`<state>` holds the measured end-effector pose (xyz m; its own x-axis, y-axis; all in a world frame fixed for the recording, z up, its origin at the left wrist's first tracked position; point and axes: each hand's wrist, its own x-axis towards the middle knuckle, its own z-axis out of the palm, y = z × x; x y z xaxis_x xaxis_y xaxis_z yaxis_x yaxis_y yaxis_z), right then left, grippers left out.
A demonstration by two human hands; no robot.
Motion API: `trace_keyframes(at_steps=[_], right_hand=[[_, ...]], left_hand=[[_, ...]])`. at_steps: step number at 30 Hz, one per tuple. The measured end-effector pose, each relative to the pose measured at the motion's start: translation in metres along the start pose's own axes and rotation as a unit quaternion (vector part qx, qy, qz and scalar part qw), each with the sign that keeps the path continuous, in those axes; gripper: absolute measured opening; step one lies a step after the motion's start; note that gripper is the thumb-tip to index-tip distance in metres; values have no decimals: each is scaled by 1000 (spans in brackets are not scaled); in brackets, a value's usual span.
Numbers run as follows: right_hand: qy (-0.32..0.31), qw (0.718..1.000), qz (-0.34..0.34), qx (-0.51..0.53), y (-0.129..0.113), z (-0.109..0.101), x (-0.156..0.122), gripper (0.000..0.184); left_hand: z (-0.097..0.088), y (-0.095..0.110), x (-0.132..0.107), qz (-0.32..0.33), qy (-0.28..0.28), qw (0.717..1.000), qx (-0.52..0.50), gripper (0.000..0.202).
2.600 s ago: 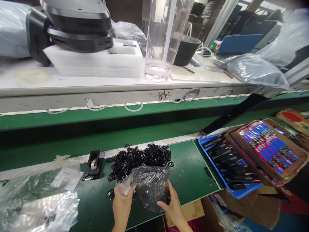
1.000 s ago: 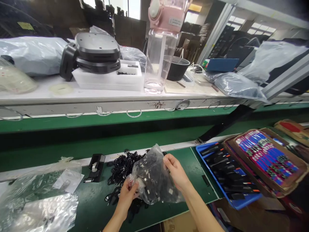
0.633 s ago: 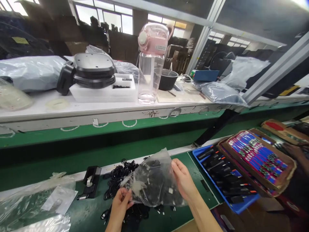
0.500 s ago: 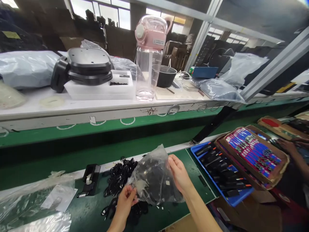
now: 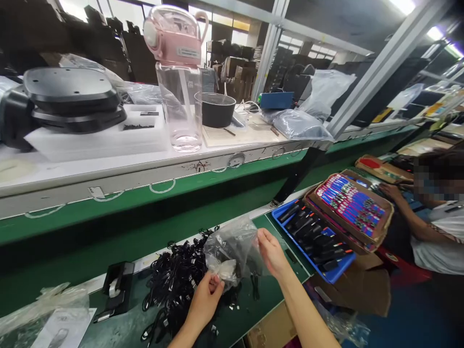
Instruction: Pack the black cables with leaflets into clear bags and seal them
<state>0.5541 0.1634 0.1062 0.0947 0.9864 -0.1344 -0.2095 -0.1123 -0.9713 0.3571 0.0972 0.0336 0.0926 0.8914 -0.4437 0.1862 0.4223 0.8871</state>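
A clear plastic bag hangs between my two hands over the bench, slack and crumpled, with a whitish bunched part low on its left. My left hand pinches its lower left side, fingers closed. At the upper right edge, my right hand grips the film. Beside and below the bag lies a heap of black cables with small white tags. Whether anything is still inside the bag is hard to tell, as dark cables show through it.
A tape dispenser and a printed paper sheet lie to the left. On the right stand a blue tray of black devices and a cardboard box of blue-pink packs. A pink-lidded bottle is on the shelf; a co-worker sits at right.
The bag has gone from bulky to flatter, and the cable heap beside it looks larger. Both hands still hold the bag. The view has swung to the right.
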Motion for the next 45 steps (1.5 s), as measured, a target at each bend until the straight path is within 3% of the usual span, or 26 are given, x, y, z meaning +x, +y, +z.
trace_keyframes(at_steps=[4, 7, 10, 12, 15, 19, 22, 25, 28, 33, 34, 36, 39, 41, 45], right_hand=[[46, 998, -1, 38, 6, -20, 5, 31], [79, 995, 2, 59, 11, -34, 13, 32], [118, 990, 0, 81, 18, -48, 19, 32], [142, 986, -2, 91, 22, -56, 20, 31], [158, 982, -3, 99, 21, -63, 20, 30], [161, 982, -7, 95, 3, -72, 24, 30], [148, 986, -16, 80, -13, -78, 30, 29], [114, 992, -19, 54, -23, -79, 33, 28], [81, 996, -34, 27, -31, -72, 32, 29], [-8, 998, -51, -40, -46, -39, 23, 27], [-30, 997, -51, -55, -49, -31, 21, 27], [-53, 994, -62, -73, -54, -21, 18, 25], [29, 988, -96, -116, -47, -27, 16, 24], [120, 974, -98, -163, -27, -45, 15, 26], [149, 967, -30, -207, 41, -75, 15, 34]], left_hand=[[11, 24, 0, 41, -48, 987, 149, 18], [-5, 52, 6, 51, -65, 959, 270, 21], [-27, 78, 19, 64, -19, 924, 377, 35], [-29, 85, 33, 109, 19, 903, 416, 47], [-8, 76, 55, 163, 31, 874, 456, 67], [26, 48, 74, 195, -11, 850, 489, 54], [33, 38, 81, 198, -21, 845, 496, 54], [27, 39, 87, 182, -43, 856, 483, 58], [19, 47, 91, 148, -83, 880, 444, 66], [28, 71, 90, 145, -121, 937, 294, 119], [33, 76, 89, 154, -123, 948, 250, 115], [44, 84, 88, 150, -125, 970, 146, 85], [45, 91, 90, 98, -126, 986, -37, 48], [33, 94, 89, 60, -135, 976, -157, 40], [-4, 94, 82, 5, -153, 925, -347, 21]])
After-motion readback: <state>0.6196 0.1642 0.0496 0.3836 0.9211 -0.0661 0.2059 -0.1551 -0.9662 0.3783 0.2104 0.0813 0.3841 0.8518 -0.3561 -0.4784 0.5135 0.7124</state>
